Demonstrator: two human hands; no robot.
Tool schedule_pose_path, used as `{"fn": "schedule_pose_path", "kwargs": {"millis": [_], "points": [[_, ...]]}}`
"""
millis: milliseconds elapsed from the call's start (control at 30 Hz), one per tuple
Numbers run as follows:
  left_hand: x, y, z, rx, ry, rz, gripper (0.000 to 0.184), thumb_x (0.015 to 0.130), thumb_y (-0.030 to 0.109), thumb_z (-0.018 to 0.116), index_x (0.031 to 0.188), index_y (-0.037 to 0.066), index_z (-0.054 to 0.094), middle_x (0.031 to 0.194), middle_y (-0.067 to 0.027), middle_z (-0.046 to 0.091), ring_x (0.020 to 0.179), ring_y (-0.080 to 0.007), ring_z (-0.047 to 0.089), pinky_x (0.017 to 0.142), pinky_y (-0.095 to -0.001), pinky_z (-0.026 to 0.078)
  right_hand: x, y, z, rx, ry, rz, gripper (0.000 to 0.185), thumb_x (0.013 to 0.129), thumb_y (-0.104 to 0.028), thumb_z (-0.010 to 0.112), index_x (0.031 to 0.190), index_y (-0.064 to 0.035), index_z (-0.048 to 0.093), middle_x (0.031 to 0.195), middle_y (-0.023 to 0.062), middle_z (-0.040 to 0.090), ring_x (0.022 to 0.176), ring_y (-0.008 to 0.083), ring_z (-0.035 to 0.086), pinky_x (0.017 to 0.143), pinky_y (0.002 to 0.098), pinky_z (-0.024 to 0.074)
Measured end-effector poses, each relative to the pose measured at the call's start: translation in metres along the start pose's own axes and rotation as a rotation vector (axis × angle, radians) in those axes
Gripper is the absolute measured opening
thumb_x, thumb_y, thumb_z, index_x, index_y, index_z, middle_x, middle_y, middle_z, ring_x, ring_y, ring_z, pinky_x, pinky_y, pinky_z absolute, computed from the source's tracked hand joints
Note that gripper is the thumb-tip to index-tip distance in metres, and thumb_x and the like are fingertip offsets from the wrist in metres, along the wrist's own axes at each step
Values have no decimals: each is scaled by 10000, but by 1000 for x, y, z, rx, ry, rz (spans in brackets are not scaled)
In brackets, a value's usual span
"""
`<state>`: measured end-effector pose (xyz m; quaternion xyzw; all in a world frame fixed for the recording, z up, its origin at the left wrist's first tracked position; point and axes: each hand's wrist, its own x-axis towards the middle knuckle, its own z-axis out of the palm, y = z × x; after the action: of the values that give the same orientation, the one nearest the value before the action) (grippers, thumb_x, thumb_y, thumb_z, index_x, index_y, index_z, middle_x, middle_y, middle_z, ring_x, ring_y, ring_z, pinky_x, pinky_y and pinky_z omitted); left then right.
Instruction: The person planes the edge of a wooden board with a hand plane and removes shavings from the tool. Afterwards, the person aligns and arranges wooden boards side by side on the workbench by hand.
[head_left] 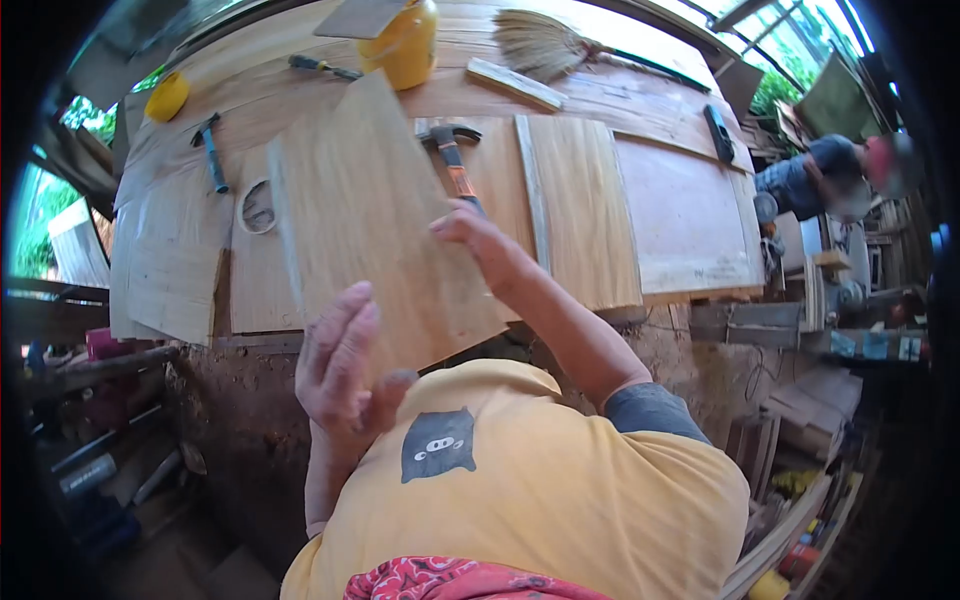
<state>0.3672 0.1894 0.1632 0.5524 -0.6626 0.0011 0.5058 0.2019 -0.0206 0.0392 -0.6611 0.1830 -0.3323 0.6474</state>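
A wooden board (pixel 350 215) is tilted above the workbench, its lower edge close to my chest. My right hand (pixel 475 240) grips the board's right edge, its other fingers partly hidden. My left hand (pixel 340 365) is at the lower left of the board, slightly blurred, fingers stretched and apart; whether it touches the board I cannot tell. A claw hammer (pixel 455 160) with an orange and black handle lies just beyond my right hand. Left of the board are a roll of tape (pixel 246 222) and a blue-handled hammer (pixel 214 158).
On the workbench (pixel 450 95) are a yellow bucket (pixel 405 45), a screwdriver (pixel 325 67), a straw broom (pixel 545 45), a wood strip (pixel 515 83) and a black tool (pixel 718 134). Flat panels (pixel 685 215) line its near side. Another person (pixel 835 175) is at the right.
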Motion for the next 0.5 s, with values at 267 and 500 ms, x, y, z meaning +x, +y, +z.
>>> {"fn": "schedule_pose_path", "kwargs": {"millis": [267, 500], "points": [[-22, -37, 100, -153, -270, -269, 395, 890, 55, 749, 1265, -35, 664, 1233, -238, 688, 1154, -391, 676, 998, -415, 535, -138, -125, -122, 299, 744, 298, 631, 822, -249, 590, 1382, 39, 548, 1186, 177, 675, 1031, 283, 702, 875, 400, 610], [-21, -4, 304, -15, -318, -202, 501, 895, 207, 776, 1334, 11, 633, 1413, -276, 573, 1340, -458, 523, 1106, -496, 446, -257, -142, -317, 165, 812, 341, 686, 810, -223, 595, 1427, 62, 507, 1227, 199, 666, 1067, 287, 693, 931, 393, 583]]}}
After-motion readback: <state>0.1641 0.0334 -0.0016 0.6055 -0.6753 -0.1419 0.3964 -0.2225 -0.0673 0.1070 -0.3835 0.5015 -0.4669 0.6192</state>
